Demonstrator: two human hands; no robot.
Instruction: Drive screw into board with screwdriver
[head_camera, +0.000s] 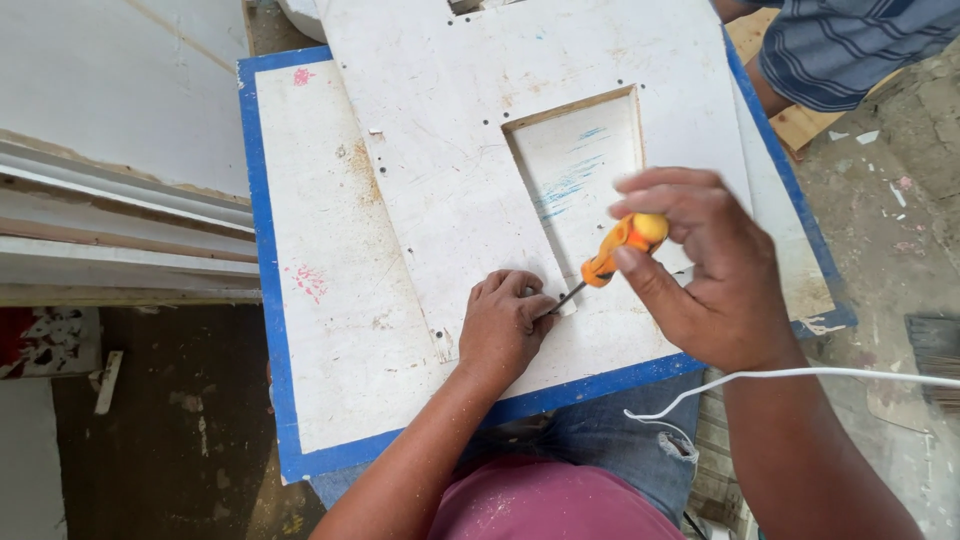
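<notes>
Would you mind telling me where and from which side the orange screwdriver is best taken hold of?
Grip the screwdriver by its thick orange handle, coming from above and from the right, as the right hand does now. It leans up and to the right, so the handle end stands free, while the thin metal tip points down beside the left hand at the corner of the cut-out in the white board.

Bare forearms, no sleeves near left hand (505, 325) or right hand (715, 275); pink shirt (545, 505) and ripped blue jeans (610, 440) below them.
</notes>
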